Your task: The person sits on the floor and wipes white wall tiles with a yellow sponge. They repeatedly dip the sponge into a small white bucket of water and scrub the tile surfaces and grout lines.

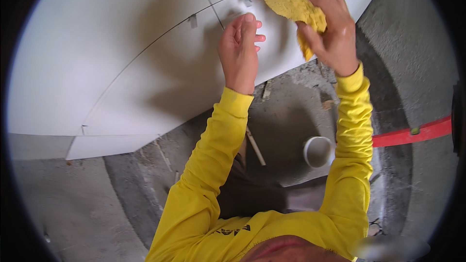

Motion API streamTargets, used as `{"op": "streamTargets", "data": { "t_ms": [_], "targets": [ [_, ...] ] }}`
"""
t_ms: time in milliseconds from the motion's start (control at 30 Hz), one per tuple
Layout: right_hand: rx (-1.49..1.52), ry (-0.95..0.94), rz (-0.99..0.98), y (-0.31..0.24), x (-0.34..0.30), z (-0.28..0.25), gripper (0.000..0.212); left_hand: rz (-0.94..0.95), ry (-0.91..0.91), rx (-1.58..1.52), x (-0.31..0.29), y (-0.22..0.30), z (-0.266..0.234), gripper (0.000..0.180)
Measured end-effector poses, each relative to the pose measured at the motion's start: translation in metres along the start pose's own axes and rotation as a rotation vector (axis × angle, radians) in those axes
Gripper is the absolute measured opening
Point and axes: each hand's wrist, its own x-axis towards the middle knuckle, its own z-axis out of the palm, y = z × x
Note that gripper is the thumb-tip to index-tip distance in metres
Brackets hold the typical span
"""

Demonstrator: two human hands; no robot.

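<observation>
One ragged, rough-textured yellow sponge, perhaps cloth, in right-hand fingers

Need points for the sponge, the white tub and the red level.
Sponge (295, 7): head view, on its broad yellow face.
White tub (318, 151): head view, on its pale inside, seen through the opening.
Red level (395, 138): head view, on its red body, left of the vial.
</observation>
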Motion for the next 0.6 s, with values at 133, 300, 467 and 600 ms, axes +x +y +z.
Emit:
{"op": "streamTargets", "data": {
  "t_ms": [133,300,467,600],
  "targets": [
    [-0.056,-0.517,-0.054,-0.006,0.083,-0.014,0.056,0.036,0.110,-0.073,0.017,0.002,0.003,0.051],
    [-0.132,-0.587,-0.146,-0.023,0.111,-0.013,0.037,0.073,0.147,-0.146,0.041,-0.014,0.016,0.047],
    [-0.134,-0.764,-0.321,-0.007,0.125,-0.013,0.039,0.111,0.181,-0.265,0.040,-0.012,0.025,0.037],
    [-0.332,-0.712,-0.393,-0.019,0.114,0.013,0.040,0.125,0.214,-0.217,0.036,-0.007,0.021,0.032]
  ]
}}
